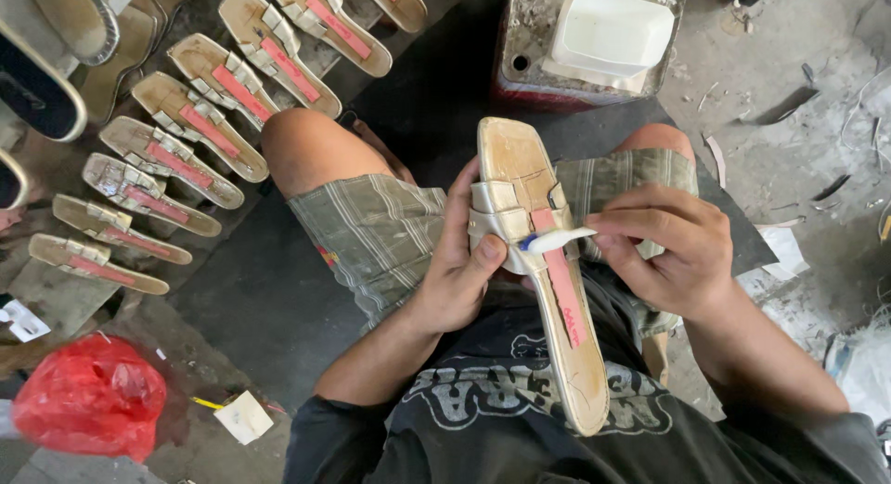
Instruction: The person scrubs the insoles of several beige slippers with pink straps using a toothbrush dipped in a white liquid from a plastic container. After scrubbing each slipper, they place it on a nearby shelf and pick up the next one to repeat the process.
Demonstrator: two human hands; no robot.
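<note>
- Lap-held sandal sole [543, 289] lies lengthwise away from the person, its toe end farthest from the body, resting over the shorts [371, 229].
- Left hand [459, 261] wraps its strap side, fingers clamped on it.
- Right hand [673, 252] pinches a small white brush [557, 238], whose blue tip crosses the sole's long axis at the strap.
- Finished soles [176, 164] lie in a row on the floor, well apart on the left.

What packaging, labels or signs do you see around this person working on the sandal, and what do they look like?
Pink strip label: long, narrow, on the insole of the sandal held by the left hand.
Matching pink strips: on the sandals lined up at the left.
Red plastic bag: crumpled, lower left on the floor.
White plastic tub: rectangular, on a grimy tin at the top.
No signs or screens.
</note>
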